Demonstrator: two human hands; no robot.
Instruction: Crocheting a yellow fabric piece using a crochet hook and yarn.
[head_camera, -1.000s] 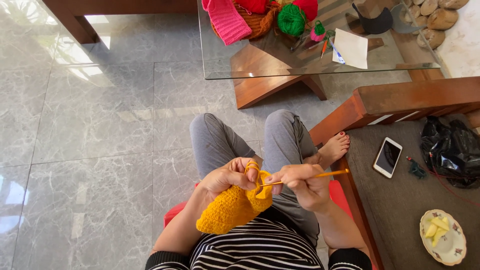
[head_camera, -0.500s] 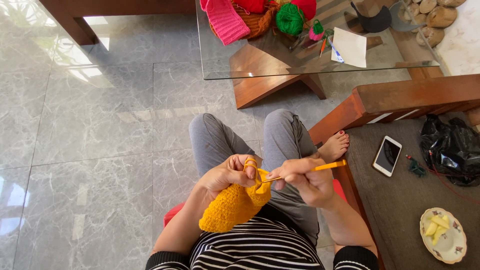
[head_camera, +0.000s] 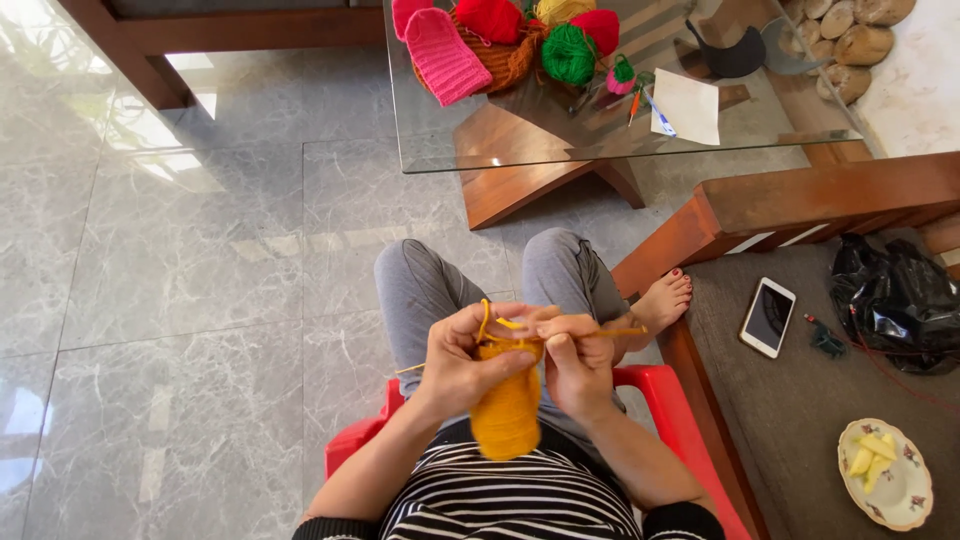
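I sit on a red plastic chair (head_camera: 668, 392) with my knees in grey trousers in front of me. My left hand (head_camera: 462, 358) grips the top of a yellow crocheted piece (head_camera: 507, 410), which hangs down between both hands, with a loop of yellow yarn (head_camera: 484, 318) over its fingers. My right hand (head_camera: 576, 362) pinches a yellow crochet hook (head_camera: 612, 332) whose tip sits at the top edge of the piece. The two hands are close together above my lap.
A glass coffee table (head_camera: 560, 150) on a wooden base stands ahead with yarn balls (head_camera: 568, 52), a pink knitted piece (head_camera: 441, 53) and paper. To the right, a wooden sofa holds a phone (head_camera: 767, 317), a black bag (head_camera: 892, 300) and a plate of fruit slices (head_camera: 886, 472).
The yellow piece has turned from lying slanted to the left to hanging straight down. My hands have come closer together and the hook has drawn in toward the piece.
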